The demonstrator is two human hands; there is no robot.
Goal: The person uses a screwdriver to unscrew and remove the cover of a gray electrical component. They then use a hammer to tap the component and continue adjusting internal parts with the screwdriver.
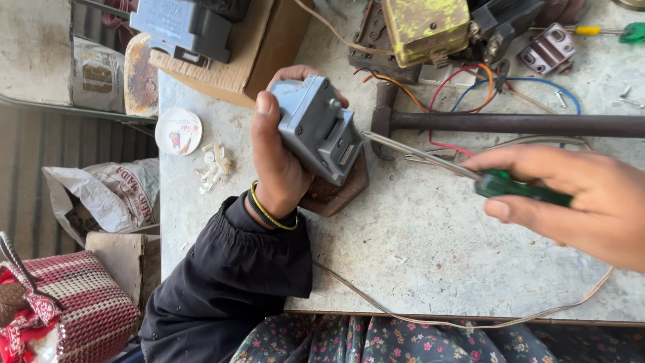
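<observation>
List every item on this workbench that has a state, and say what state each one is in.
Left hand: gripping the grey switch box, tilted.
Right hand: holding the green-handled screwdriver, tip at the box.
Hammer: lying flat.
Yellow metal box: resting, paint worn.
Cardboard box: open.
White lid: lying flat.

Matt grey plastic housing [316, 128] — rough concrete bench [437, 249]

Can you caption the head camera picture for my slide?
Left hand holds a grey box; right hand points a green-handled screwdriver at it.
</observation>
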